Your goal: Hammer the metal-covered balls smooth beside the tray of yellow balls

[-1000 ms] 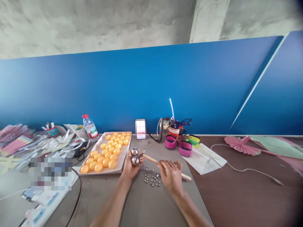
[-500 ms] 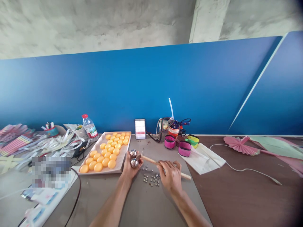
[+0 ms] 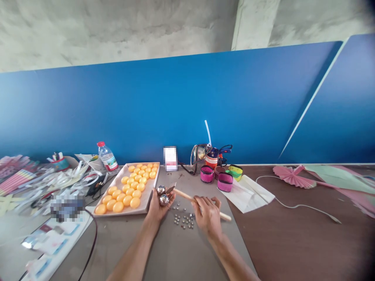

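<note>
My left hand [image 3: 158, 205] is cupped palm up around two shiny metal balls; the nearer metal ball [image 3: 164, 200] rests toward the fingers, with the other just behind it. My right hand [image 3: 208, 215] is wrapped around the pale wooden handle of a hammer [image 3: 183, 194]. The hammer's dark, pointed metal head lies close beside the balls at my left fingers; whether it touches them I cannot tell. On the mat between my hands are several small metal beads [image 3: 184, 221], some close to my right fingers.
Left of my hands is a tray [image 3: 148, 208] of orange balls, with a plastic bottle [image 3: 109, 158] behind. Wristbands [image 3: 225, 182], white paper [image 3: 249, 195] and a cable [image 3: 304, 206] lie to the right. Strips and pens clutter the far left. A blue partition [image 3: 175, 101] stands behind.
The view has shifted slightly, so everything sits a little further left. The hammer head has turned and shows more of its pointed end. Both hands keep their holds.
</note>
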`<state>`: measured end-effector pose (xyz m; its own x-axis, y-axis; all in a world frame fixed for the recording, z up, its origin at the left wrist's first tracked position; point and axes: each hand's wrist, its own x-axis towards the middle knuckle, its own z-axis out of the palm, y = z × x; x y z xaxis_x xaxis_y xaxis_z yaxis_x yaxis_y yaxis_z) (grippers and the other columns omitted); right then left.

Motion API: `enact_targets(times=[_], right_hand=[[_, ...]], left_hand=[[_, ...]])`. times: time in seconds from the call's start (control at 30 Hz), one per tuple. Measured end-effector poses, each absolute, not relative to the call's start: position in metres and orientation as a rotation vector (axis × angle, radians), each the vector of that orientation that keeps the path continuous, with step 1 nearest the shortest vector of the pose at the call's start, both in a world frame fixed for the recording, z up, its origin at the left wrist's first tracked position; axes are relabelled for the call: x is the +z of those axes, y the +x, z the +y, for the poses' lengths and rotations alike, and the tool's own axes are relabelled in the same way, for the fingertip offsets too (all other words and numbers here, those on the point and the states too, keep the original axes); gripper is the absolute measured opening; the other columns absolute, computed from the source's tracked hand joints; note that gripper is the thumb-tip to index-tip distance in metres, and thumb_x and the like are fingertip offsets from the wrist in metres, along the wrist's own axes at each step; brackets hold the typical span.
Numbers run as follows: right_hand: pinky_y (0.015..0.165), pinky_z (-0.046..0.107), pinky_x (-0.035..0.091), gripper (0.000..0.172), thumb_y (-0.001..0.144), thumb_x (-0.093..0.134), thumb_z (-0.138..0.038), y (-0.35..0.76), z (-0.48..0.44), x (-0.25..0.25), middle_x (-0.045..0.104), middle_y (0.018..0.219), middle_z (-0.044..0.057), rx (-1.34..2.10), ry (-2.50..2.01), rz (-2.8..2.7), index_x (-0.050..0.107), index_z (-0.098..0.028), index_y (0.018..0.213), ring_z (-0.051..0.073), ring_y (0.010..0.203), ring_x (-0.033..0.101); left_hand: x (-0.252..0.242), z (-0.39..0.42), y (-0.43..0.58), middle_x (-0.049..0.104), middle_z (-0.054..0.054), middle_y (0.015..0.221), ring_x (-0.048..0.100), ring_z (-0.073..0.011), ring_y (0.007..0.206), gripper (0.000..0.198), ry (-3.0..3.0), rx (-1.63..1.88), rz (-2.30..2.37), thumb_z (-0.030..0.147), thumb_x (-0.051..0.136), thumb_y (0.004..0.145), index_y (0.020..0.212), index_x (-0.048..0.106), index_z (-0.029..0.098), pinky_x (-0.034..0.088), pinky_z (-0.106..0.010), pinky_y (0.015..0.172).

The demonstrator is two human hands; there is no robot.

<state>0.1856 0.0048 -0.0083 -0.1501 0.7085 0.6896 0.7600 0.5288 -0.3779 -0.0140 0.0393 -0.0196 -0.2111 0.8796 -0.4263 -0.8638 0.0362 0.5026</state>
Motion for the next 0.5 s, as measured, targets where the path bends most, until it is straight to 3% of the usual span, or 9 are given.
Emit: enact_targets(times=[0.17,0.5], right_hand=[[0.08,0.031,0.023,0.017,0.086,0.046,-0.021,0.1849,0.0053,-0.0115,0.064,0.067,0.0,-0.042,-1.222,-1.915,0.06,-0.022,0.078,0.013,0.067,0.056],[0.085,0.033,0.021,0.019,0.088,0.042,-0.023,0.1804,0.0033,-0.0103,0.066,0.071,0.001,0.006,-1.137,-1.918,0.061,-0.023,0.083,0.015,0.07,0.056]], left_hand=[[-0.0198,0.0389,-0.0161,0.066,-0.013,0.079,0.065,-0.0226,0.073,0.041,0.075,1.553,0.829,0.049,0.038,0.085,0.084,0.055,0.012,0.054,-0.04,0.063],[-0.0229,0.0379,-0.0175,0.063,-0.009,0.073,0.064,-0.0217,0.074,0.028,0.102,1.503,0.73,0.041,0.05,0.082,0.076,0.053,0.014,0.053,-0.038,0.067]])
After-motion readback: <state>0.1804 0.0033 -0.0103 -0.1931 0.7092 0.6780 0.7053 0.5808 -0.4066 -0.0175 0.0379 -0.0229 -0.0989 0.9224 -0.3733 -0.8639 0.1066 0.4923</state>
